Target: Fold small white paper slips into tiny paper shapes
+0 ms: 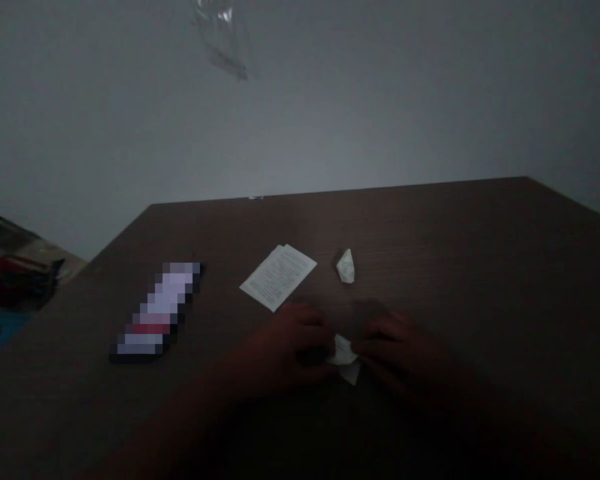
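Observation:
Between my two hands is a small piece of folded white paper [345, 351], with creases and flaps that point up and down. My left hand [300, 343] pinches its left side, fingers curled. From the right, my right hand [397, 350] grips the other edge between thumb and fingers. Just beyond lies a small folded paper shape [347, 267] with faint print on it. To its left rests a flat stack of printed paper sheets [279, 277]. The dim light hides the exact fold under my fingers.
A phone with a blurred-out lit screen [157, 310] lies on the left of the dark wooden table [445, 247]. A pale wall stands behind the table, with a clear plastic bag [223, 37] hanging on it. Red and blue items [10, 283] are beyond the left edge.

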Available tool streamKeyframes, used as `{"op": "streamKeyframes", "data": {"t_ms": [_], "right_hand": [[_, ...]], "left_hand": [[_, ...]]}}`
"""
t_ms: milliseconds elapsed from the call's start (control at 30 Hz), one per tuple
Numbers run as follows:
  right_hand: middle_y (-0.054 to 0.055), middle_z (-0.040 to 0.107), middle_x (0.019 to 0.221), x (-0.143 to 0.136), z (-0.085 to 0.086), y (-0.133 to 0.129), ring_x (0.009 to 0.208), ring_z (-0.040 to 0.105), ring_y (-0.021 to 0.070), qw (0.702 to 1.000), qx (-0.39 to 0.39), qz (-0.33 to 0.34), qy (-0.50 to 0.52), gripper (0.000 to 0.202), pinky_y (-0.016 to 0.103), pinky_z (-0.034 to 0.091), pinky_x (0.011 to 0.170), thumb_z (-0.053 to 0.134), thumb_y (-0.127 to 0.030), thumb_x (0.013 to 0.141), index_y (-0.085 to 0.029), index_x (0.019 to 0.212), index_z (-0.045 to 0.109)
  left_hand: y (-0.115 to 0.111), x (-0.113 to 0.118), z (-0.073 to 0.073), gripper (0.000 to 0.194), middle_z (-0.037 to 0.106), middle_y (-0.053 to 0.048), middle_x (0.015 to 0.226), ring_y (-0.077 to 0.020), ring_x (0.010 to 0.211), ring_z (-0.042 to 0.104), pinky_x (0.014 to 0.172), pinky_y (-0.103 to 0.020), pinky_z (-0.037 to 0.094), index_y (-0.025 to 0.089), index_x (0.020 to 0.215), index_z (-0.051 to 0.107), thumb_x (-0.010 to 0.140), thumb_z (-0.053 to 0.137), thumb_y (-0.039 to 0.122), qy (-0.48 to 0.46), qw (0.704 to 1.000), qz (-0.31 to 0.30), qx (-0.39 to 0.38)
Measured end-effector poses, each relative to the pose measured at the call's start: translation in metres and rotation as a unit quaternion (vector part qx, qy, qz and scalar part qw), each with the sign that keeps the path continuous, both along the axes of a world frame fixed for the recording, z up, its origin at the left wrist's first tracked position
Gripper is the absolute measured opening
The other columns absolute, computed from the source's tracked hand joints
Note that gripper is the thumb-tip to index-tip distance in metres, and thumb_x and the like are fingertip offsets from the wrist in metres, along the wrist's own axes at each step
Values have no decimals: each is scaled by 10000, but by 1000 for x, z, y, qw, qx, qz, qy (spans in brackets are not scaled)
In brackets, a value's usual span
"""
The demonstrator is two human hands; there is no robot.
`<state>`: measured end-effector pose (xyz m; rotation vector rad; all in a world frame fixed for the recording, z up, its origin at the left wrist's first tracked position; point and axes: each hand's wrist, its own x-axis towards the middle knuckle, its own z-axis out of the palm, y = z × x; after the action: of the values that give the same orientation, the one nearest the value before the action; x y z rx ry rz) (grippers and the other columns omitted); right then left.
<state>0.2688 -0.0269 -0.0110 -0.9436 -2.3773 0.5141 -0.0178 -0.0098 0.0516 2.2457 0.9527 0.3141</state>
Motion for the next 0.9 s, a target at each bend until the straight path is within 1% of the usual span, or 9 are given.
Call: {"op": "streamKeyframes", "data": {"t_ms": [100,200,267,367,567,633,700,800,900], "right_hand": [[100,778,1019,0,-2,1,933,703,266,1000,4,0,8,227,407,628,834,644,-206,1122,-257,1159,863],[93,775,1011,-1,-2,1,934,707,267,1000,-5,-5,18,229,420,633,857,621,-199,1129,-251,1109,843],[87,772,1009,-2,-1,0,941,712,265,999,-24,-15,18,223,423,634,872,618,-205,1139,-248,1070,826],[82,772,1019,-4,2,-2,949,716,264,999,-42,-32,3,223,434,638,891,614,-221,1154,-248,1044,805],[86,767,995,-6,5,-2,934,713,268,998,-45,-42,-1,252,429,639,833,594,-233,1156,-248,999,790],[82,763,989,-8,3,-4,933,714,267,998,-50,-48,3,252,435,642,847,592,-223,1150,-252,992,785],[79,750,982,-10,1,-6,928,711,268,996,-48,-72,22,238,439,640,851,596,-218,1137,-253,967,759],[79,746,992,-11,1,-8,939,722,273,994,-59,-94,22,208,432,639,841,612,-202,1118,-257,959,733],[79,756,1001,-9,8,-5,935,742,275,995,-65,-73,3,189,427,646,821,622,-205,1118,-257,971,729]], "left_hand": [[0,1,-4,39,806,-46,1185,-253,1179,729,1040,-390,570,239,1063,837,1040,853,211,-14,1000,7,1],[2,0,-12,46,795,-46,1133,-243,1121,723,1017,-391,565,227,1020,851,1042,848,187,-31,999,14,17],[4,-1,-17,82,793,-50,1123,-243,1105,717,1012,-400,562,224,978,853,1050,839,189,-35,998,37,25],[6,-2,-21,96,800,-50,1108,-262,1127,713,1065,-447,555,233,939,855,1032,878,231,-18,998,54,22],[0,2,-11,110,795,-52,1165,-272,1171,716,1085,-466,548,229,958,842,1056,817,186,-4,998,62,14],[-2,4,-7,108,788,-52,1153,-281,1168,711,1083,-477,553,226,933,829,1030,834,178,7,997,75,12],[-4,7,-8,128,781,-46,1127,-286,1158,706,1088,-492,555,221,895,807,1003,849,166,18,996,92,7],[-8,12,-18,133,774,-52,1152,-291,1166,695,1092,-508,560,221,917,785,1034,789,158,24,994,104,19],[-15,18,-35,122,762,-76,1184,-314,1162,685,1078,-529,569,226,942,764,1052,747,176,33,988,128,76]]}}
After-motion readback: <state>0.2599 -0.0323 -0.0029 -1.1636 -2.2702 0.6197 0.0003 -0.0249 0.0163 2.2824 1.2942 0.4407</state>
